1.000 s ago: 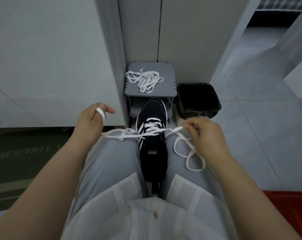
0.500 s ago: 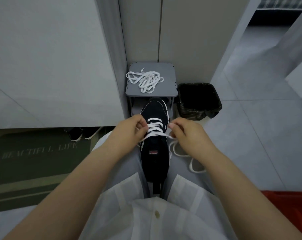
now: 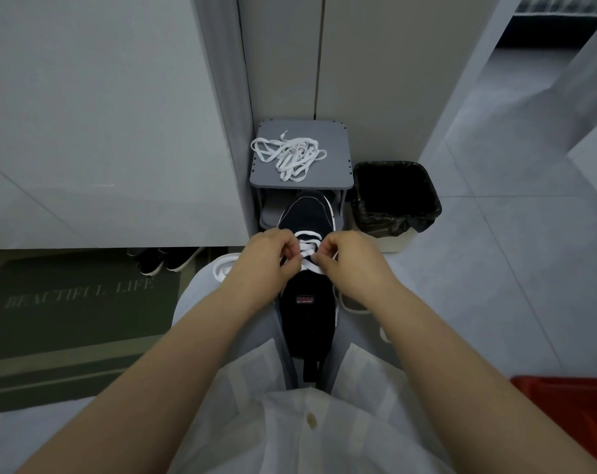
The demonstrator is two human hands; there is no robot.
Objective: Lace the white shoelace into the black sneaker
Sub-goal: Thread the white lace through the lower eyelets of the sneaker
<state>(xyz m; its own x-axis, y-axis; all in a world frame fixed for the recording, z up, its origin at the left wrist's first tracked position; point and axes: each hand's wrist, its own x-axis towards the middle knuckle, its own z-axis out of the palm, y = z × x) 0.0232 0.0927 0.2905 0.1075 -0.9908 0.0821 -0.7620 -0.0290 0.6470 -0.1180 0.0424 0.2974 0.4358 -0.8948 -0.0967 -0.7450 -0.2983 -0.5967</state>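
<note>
The black sneaker (image 3: 307,213) lies between my knees, toe pointing away from me. A white shoelace (image 3: 309,237) crosses its front eyelets in a few rows. My left hand (image 3: 268,258) pinches the lace at the sneaker's left side. My right hand (image 3: 346,258) pinches the lace at the right side, fingertips almost meeting the left hand over the tongue. Loose lace loops hang over my left thigh (image 3: 221,268) and beside my right thigh (image 3: 353,307).
A grey stool (image 3: 334,155) beyond the sneaker carries a second tangled white lace (image 3: 290,155). A black-lined bin (image 3: 396,196) stands to its right. Dark shoes (image 3: 163,261) sit under the cabinet at left, beside a green mat (image 3: 67,302). A red object (image 3: 570,405) is at bottom right.
Both hands moved in from wide apart, where they pulled the lace taut, to the middle of the sneaker. They now pinch the lace close together over the eyelets.
</note>
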